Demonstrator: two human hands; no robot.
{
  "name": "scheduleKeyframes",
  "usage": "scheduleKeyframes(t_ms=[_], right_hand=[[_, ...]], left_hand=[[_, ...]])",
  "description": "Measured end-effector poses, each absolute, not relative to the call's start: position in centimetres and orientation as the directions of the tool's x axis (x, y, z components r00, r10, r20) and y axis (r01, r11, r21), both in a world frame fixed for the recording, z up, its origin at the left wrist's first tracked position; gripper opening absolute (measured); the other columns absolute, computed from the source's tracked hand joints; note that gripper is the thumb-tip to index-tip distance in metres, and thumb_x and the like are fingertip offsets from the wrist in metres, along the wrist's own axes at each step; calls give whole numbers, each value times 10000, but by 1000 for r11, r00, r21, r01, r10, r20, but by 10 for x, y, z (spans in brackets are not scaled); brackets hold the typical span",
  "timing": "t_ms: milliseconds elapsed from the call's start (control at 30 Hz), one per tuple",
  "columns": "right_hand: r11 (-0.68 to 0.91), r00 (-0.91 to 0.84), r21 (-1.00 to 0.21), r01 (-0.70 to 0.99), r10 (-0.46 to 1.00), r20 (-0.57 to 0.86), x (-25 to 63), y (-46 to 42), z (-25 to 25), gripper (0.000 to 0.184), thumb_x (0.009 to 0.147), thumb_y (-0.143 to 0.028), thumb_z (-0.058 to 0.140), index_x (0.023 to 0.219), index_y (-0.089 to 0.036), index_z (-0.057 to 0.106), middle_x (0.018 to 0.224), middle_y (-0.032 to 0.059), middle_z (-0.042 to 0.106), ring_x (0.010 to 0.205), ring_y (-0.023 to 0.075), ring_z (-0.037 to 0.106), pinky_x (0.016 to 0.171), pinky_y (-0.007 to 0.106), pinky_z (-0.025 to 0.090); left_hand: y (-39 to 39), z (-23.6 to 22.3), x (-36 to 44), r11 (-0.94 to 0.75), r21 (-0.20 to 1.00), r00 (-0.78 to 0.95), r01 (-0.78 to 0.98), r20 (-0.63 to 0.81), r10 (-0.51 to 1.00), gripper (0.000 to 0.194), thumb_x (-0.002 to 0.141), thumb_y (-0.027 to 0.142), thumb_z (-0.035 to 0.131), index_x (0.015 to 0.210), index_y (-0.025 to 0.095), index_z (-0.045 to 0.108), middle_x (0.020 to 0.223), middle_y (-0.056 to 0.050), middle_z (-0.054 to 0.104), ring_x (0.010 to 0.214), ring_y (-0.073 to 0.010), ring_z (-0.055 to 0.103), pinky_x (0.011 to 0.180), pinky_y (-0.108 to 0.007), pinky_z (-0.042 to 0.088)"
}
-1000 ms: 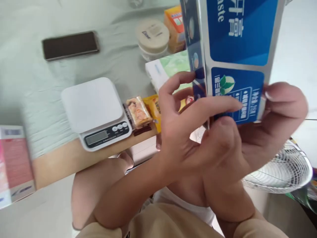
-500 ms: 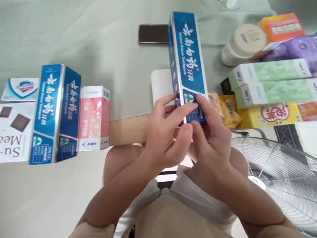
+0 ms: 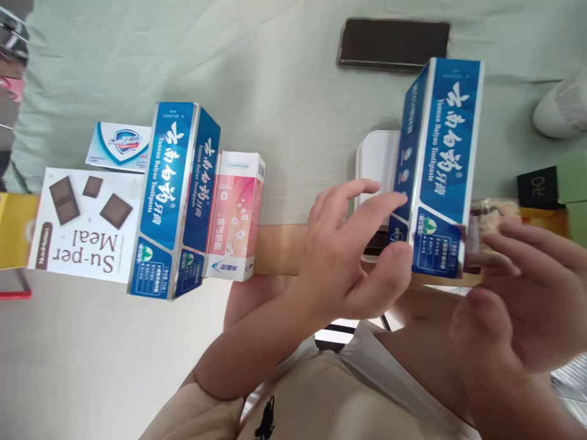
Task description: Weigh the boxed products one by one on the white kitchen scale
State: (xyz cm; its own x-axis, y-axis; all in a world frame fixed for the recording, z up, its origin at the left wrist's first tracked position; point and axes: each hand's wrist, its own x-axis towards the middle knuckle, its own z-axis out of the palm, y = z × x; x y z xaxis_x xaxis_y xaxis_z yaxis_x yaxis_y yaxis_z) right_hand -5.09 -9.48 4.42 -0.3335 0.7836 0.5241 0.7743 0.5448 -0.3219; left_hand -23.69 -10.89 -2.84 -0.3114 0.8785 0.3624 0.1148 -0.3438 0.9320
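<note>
A blue toothpaste box (image 3: 443, 165) stands on end at the right of centre, in front of a white object (image 3: 383, 159) that it partly hides. My left hand (image 3: 348, 244) is beside the box's left face, fingers apart; the index fingertip seems to touch it, and the thumb is close to its lower edge. My right hand (image 3: 527, 293) is off the box to the lower right, its fingers spread and slightly smeared, with nothing in them. Behind those fingers lies a clear-wrapped snack (image 3: 495, 214).
At left stand a second blue toothpaste box (image 3: 160, 201), a pink box (image 3: 236, 214), a Safeguard soap box (image 3: 121, 146) and a white Su-per Meal box (image 3: 87, 226). A phone (image 3: 394, 43) lies at the back. On the right are a white bottle (image 3: 564, 110) and a black box (image 3: 536, 186).
Both hands were fingering the lower end of the toothpaste box; my right hand has since come away to the right. The view has turned, shifting everything to the right.
</note>
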Motion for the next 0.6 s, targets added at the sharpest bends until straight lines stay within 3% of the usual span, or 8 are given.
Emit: scheduleKeyframes(t_ms=[67, 167, 333, 467, 600], right_hand=[[729, -318, -221, 648, 523, 791, -46, -80, 29, 359, 838, -465, 730, 1120, -272, 840, 999, 91, 779, 1001, 282, 773, 919, 502, 610], [800, -258, -194, 568, 397, 881, -40, -61, 12, 330, 817, -407, 728, 1067, -226, 844, 936, 90, 788, 924, 255, 786, 897, 475, 618], [847, -312, -267, 460, 436, 844, -36, -56, 11, 370, 799, -337, 738, 1122, -180, 829, 1004, 93, 794, 966, 254, 796, 886, 434, 644], [774, -414, -353, 526, 596, 688, -36, -72, 20, 441, 839, -269, 707, 1274, -230, 771, 1128, 91, 749, 1090, 256, 768, 972, 459, 641], [724, -455, -354, 592, 663, 595, -37, -85, 29, 479, 857, -256, 704, 1336, -248, 714, 1196, 92, 720, 1152, 262, 739, 1024, 505, 646]], left_hand=[[-104, -33, -243, -355, 928, -370, 111, 370, 852, 439, 1048, 429, 418, 1184, 117, 696, 1244, -168, 705, 1230, -252, 662, 1090, -411, 553], [-97, -38, -244, -383, 919, -430, 95, 385, 817, 427, 1050, 467, 407, 1168, 166, 686, 1276, -148, 700, 1210, -258, 674, 1077, -435, 569], [-89, -41, -234, -460, 888, -442, 11, 417, 794, 407, 1035, 440, 433, 1256, 186, 662, 1308, -126, 716, 1257, -269, 673, 1110, -442, 563], [-88, -40, -231, -490, 871, -430, -28, 432, 793, 410, 1029, 416, 449, 1234, 151, 687, 1249, -155, 730, 1217, -259, 686, 1094, -431, 575], [-92, -36, -234, -454, 888, -400, -69, 392, 829, 411, 1027, 433, 452, 1246, 185, 697, 1249, -155, 726, 1218, -281, 679, 1084, -498, 583]])
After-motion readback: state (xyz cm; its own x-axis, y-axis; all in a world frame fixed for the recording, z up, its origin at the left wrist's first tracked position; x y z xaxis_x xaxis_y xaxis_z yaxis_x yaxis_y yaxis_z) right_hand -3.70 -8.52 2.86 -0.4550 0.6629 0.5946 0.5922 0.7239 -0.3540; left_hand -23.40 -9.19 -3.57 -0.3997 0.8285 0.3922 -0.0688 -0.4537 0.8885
